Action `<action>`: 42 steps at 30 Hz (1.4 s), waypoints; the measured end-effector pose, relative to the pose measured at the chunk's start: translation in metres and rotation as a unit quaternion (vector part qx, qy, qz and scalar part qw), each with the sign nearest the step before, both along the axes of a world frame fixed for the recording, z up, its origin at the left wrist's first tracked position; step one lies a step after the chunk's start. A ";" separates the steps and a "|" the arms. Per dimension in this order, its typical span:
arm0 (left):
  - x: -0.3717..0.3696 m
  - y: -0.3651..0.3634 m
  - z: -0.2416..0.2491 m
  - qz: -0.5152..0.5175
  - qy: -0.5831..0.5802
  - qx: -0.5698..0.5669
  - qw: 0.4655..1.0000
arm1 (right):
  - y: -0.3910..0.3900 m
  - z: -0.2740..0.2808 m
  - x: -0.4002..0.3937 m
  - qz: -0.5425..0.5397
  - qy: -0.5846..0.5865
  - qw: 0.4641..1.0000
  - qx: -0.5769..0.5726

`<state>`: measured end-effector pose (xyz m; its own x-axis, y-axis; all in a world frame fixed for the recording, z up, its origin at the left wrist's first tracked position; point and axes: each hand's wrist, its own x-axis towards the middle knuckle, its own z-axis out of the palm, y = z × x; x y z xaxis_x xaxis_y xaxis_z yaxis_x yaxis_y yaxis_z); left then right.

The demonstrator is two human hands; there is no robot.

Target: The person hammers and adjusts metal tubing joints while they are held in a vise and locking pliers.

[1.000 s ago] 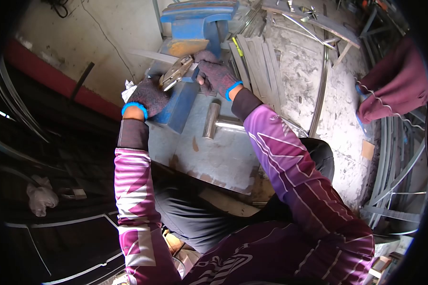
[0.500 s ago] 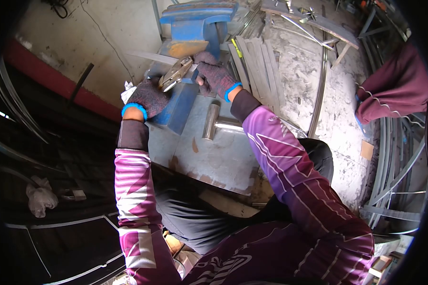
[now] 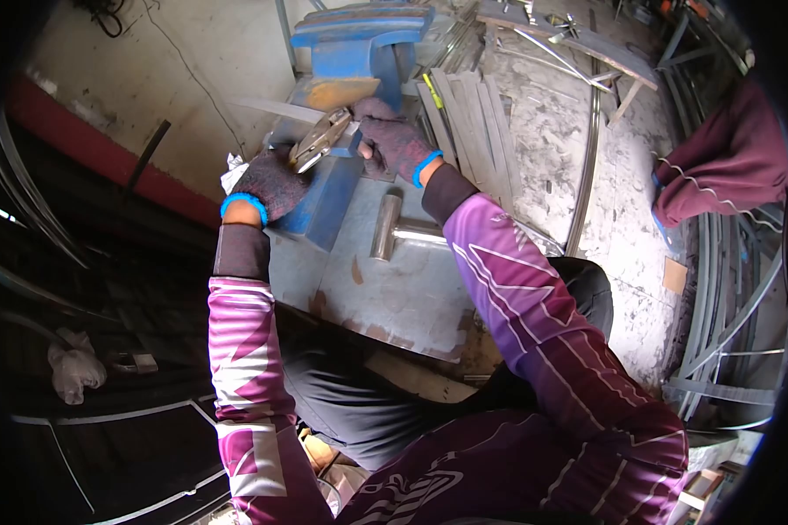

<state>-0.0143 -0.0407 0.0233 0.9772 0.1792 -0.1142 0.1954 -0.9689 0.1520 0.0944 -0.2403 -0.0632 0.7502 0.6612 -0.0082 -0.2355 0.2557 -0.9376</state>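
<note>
My gloved left hand [image 3: 274,181] is closed around the handles of locking pliers [image 3: 322,138]. The pliers' jaw end points up and right, over the blue bench vise [image 3: 328,197]. Close by the jaws, my gloved right hand [image 3: 392,140] has its fingers curled in; whatever they grip is hidden. A flat metal strip [image 3: 276,108] runs from the left to behind the pliers. Below my right hand, a T-shaped steel hammer [image 3: 386,229] lies on the metal tabletop [image 3: 385,302].
Flat metal bars [image 3: 477,131] lie on the floor right of the vise, with a yellow-green marker [image 3: 432,90] on them. A low bench [image 3: 578,39] stands farther back. Another person's trouser leg [image 3: 727,162] is at right, beside long metal tubes [image 3: 714,297].
Both hands and the pliers hold nearly the same place over the vise. The view has shifted very slightly.
</note>
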 end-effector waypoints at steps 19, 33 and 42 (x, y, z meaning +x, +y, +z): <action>-0.001 0.002 -0.004 0.005 -0.026 0.006 1.000 | 0.001 0.003 0.002 -0.003 -0.024 1.000 0.007; 0.002 0.001 -0.006 0.021 -0.014 0.020 0.999 | 0.000 0.009 -0.004 -0.022 -0.028 0.999 -0.012; 0.009 0.015 -0.020 -0.027 -0.022 0.028 0.999 | -0.001 0.009 -0.002 -0.033 -0.048 0.997 -0.047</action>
